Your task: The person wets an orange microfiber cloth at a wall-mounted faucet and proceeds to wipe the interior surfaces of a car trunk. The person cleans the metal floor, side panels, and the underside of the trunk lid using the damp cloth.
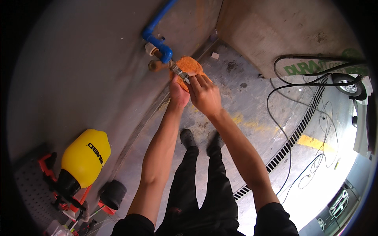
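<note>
An orange cloth [189,63] is bunched behind and around a metal tap [180,73] on the wall pipe. My left hand [179,93] is closed at the cloth's lower left edge, its fingers partly hidden behind the tap and cloth. My right hand [204,94] is closed over the cloth's right side, fingertips beside the tap's outlet end. The tap joins a blue pipe [157,40] through a brownish fitting, with a round brass-coloured piece [154,65] to its left.
A yellow tank sprayer [87,157] and a black cylindrical container [113,194] stand at lower left by the grey wall. Black hoses [271,94] hang at right and trail over the floor. A slotted drain [295,135] crosses the floor; parked cars [348,87] are beyond.
</note>
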Motion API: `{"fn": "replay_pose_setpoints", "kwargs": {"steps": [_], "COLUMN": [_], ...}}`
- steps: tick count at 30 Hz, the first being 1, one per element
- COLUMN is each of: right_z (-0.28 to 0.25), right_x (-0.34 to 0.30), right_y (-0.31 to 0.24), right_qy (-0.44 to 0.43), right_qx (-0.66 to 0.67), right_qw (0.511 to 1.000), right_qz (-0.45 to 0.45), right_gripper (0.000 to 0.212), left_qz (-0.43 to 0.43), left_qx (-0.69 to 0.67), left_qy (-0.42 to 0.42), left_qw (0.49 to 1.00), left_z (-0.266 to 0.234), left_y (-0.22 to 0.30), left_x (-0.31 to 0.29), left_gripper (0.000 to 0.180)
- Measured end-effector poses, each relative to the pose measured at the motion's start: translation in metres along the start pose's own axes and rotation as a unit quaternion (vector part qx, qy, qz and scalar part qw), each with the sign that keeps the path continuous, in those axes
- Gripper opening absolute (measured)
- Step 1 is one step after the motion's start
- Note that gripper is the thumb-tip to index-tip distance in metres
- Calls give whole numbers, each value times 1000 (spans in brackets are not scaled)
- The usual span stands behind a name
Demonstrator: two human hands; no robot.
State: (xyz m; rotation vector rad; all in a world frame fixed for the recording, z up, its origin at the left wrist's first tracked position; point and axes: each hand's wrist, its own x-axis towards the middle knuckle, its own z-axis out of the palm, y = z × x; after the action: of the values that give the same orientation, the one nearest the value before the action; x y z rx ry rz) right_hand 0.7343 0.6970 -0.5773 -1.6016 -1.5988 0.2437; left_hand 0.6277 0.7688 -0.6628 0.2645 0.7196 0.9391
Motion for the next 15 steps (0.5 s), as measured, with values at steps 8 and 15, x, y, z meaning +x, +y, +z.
{"fn": "replay_pose_setpoints", "kwargs": {"steps": [8,15], "right_z": [0,42], "right_x": [-21,-51], "right_y": [-17,75], "right_qy": [-24,147], "right_qx": [124,376], "right_qw": [976,709], "right_qz": [180,579], "right_gripper": [25,60], "left_qz": [-44,6], "left_qx": [-39,-2], "left_qy": [-92,67], "left_qw": [994,998], "left_z": [-30,11], "left_y": [-8,-31], "left_x": [11,10], "left_gripper": [59,54]}}
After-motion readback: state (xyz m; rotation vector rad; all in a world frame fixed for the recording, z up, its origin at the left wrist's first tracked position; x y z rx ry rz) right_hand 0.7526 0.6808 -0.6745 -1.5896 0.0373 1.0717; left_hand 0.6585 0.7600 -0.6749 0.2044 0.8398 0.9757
